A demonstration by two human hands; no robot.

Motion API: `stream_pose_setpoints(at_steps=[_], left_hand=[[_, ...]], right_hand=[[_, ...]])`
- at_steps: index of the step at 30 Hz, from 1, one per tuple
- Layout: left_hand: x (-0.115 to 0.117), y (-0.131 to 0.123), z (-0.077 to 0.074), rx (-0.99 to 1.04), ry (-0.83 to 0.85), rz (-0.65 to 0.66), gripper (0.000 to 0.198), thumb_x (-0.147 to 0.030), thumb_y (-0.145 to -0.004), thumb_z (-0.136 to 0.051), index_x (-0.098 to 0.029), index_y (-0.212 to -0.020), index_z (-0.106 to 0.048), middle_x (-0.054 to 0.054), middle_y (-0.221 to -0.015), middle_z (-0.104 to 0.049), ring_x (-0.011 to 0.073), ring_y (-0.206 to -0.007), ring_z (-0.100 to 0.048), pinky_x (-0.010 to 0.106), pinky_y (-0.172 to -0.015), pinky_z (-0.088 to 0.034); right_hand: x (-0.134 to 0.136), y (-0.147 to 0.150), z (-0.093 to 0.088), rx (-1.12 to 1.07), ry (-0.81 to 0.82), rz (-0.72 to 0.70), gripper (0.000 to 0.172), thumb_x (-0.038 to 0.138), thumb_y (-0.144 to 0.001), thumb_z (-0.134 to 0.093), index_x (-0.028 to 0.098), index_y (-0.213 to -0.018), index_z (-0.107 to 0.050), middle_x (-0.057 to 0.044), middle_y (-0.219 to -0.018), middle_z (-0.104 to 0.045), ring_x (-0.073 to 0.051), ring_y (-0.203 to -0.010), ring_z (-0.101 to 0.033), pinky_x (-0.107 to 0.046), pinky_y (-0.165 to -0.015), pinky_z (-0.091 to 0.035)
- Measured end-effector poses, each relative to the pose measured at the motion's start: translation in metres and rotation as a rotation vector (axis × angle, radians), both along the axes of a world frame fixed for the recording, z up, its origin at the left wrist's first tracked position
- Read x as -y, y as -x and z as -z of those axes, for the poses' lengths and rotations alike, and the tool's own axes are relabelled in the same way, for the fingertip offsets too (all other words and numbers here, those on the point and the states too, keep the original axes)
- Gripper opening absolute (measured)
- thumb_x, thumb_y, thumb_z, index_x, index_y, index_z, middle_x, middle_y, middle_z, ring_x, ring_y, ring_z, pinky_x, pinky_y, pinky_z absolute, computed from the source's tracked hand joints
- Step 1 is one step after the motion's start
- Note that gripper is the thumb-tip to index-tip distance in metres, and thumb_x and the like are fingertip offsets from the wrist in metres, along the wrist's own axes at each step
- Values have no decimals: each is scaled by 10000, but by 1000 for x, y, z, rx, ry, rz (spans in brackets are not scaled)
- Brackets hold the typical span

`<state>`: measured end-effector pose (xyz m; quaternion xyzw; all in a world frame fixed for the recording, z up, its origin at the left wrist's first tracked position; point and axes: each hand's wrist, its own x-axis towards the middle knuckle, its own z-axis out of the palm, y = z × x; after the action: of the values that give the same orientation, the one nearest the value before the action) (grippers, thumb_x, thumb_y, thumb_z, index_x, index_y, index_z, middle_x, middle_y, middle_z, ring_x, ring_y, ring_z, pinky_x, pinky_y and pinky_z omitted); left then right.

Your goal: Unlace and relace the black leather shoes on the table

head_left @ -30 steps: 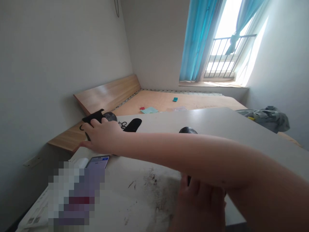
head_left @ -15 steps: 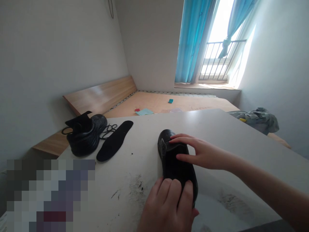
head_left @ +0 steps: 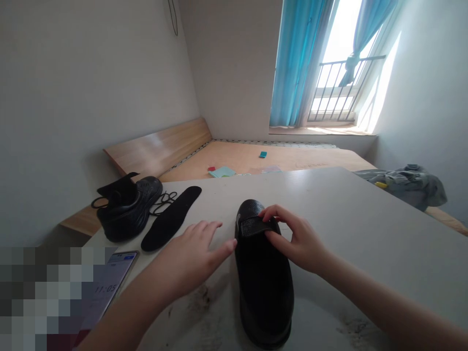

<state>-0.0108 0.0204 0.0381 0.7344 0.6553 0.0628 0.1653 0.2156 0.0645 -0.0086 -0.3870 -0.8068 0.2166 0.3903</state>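
A black shoe (head_left: 265,292) stands on the white table in front of me, its toe pointing away and its dark opening facing up. My right hand (head_left: 296,239) pinches the shoe's upper near the toe, fingers on top and thumb at the edge of the opening. My left hand (head_left: 199,248) hovers just left of the shoe, fingers apart, holding nothing. A black insole (head_left: 171,219) lies flat beyond my left hand. Beside it is a second black shoe (head_left: 126,214) with its tongue raised and its laces (head_left: 164,201) loose on the table.
A phone (head_left: 109,287) with a lit screen lies at the left edge of the white table (head_left: 314,195). Behind is a bed (head_left: 300,156) with small teal and red items. Grey clothes (head_left: 413,185) are heaped at the right.
My left hand has let go of the shoe's heel end and moved up and left, its fingers now spread. My right hand has closed on the upper. The phone has come into view.
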Motion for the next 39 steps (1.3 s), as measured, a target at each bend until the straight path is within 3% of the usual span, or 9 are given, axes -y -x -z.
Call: stream_pose_setpoints(at_steps=[3,6,9,13,19,25,30,32,39], left_hand=[[-16,23,10,-43,-19,-90,686,-611,-922,-188,-182,-1365,-487,111,-1414,-527,300,-1326,-443,457,-1097,-320],[-27,46,29,-276,-46,-288,714,-632,-889,-264,-95,-1264,-548,202,-1309,-578,403,-1228,-505,516,-1007,-383],[-30,55,46,-409,82,-307,661,-596,-861,-342,-55,-1139,-600,276,-1308,-548,439,-1182,-532,510,-929,-435],[-26,42,57,-449,103,-290,682,-557,-888,-312,-11,-1220,-549,336,-1393,-453,440,-1205,-531,499,-877,-470],[-24,33,61,-487,35,-241,602,-468,-931,-305,5,-1194,-570,314,-1370,-492,423,-1218,-525,480,-848,-497],[-17,20,59,-470,59,-175,617,-486,-930,-401,-15,-1311,-520,255,-1453,-439,346,-1324,-435,429,-1034,-403],[-12,7,58,-418,-16,-167,680,-484,-922,-429,-132,-1493,-321,162,-1537,-351,347,-1364,-372,463,-1035,-403],[-13,10,60,-443,-16,-237,710,-470,-919,-436,-89,-1500,-291,203,-1535,-335,377,-1332,-413,461,-981,-448],[-22,23,53,-424,-26,-248,465,-109,-904,-364,-59,-1336,-531,203,-1220,-656,303,-961,-693,391,-788,-537]], right_hand=[[2,-2,2,-16,-9,8,129,234,-812,-549,224,-939,-535,-37,-1035,-666,-196,-951,-619,-368,-849,-482],[2,-2,5,-38,-6,15,149,242,-824,-559,233,-973,-546,-32,-1036,-668,-197,-969,-626,-368,-855,-491],[1,-3,7,-60,-5,-11,164,246,-835,-564,236,-999,-553,-40,-1060,-663,-198,-998,-627,-366,-873,-500],[0,-5,8,-79,-19,-60,174,213,-832,-562,238,-1004,-560,-39,-1087,-652,-191,-1035,-624,-352,-907,-501],[-1,-5,8,-89,-36,-57,181,196,-826,-564,237,-1002,-568,-42,-1076,-659,-192,-1038,-631,-346,-907,-510],[-1,-5,9,-46,-56,-42,161,207,-852,-555,253,-1006,-563,-31,-1081,-661,-194,-1051,-632,-346,-905,-515],[0,-5,10,-12,-89,-15,146,231,-874,-541,269,-1014,-555,-25,-1091,-666,-195,-1045,-641,-338,-875,-533],[0,-6,10,1,-102,-7,143,254,-884,-540,278,-1024,-555,-21,-1097,-668,-196,-1045,-644,-339,-871,-537],[-1,-6,9,39,-119,0,137,272,-899,-531,294,-1034,-546,-7,-1091,-674,-193,-1031,-655,-323,-835,-551]])
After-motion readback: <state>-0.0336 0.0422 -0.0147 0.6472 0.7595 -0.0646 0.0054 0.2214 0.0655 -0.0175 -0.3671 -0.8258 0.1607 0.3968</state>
